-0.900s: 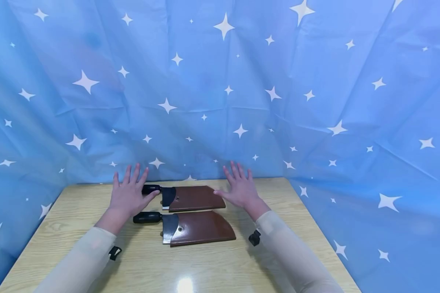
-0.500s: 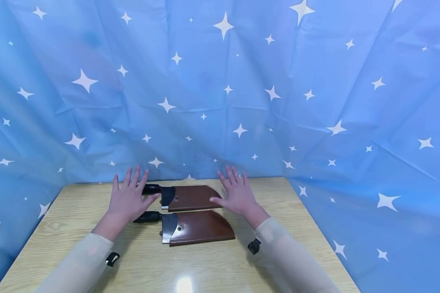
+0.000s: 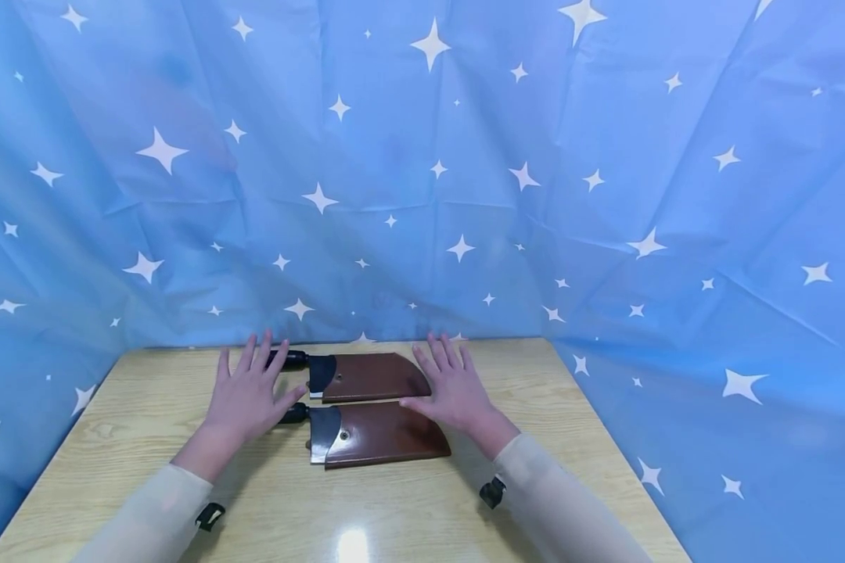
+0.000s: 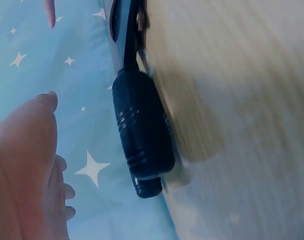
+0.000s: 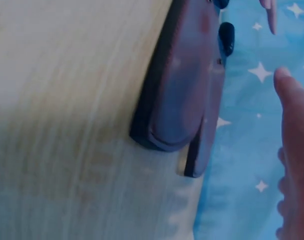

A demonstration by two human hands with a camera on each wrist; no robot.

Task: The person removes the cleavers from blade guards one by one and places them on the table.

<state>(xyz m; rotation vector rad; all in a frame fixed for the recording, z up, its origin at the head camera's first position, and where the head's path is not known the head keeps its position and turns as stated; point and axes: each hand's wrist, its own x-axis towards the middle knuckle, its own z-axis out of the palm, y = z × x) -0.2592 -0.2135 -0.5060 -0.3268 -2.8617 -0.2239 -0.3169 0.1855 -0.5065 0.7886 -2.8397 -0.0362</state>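
Observation:
Two cleavers in brown leather sheaths lie one behind the other, black handles to the left. The far cleaver [image 3: 369,377] is near the table's back edge; the near cleaver [image 3: 387,435] lies in front of it. My left hand [image 3: 246,395], fingers spread, hovers over the handle ends and partly hides them. In the left wrist view, the near cleaver's handle [image 4: 143,125] is apart from the thumb. My right hand [image 3: 458,397] hovers with spread fingers by the sheaths' right ends. The right wrist view shows both sheaths, the nearer sheath [image 5: 184,85] in front, with the hand not touching them.
The wooden table [image 3: 253,508] has its back edge against a blue curtain [image 3: 394,156] with white stars, which also hangs along both sides. A black strap piece [image 3: 210,516] sits at the left sleeve, and another black piece [image 3: 493,493] at the right.
Both hands have come slightly nearer to me, and the right hand has also shifted a little to the left. The cleavers stay where they lie.

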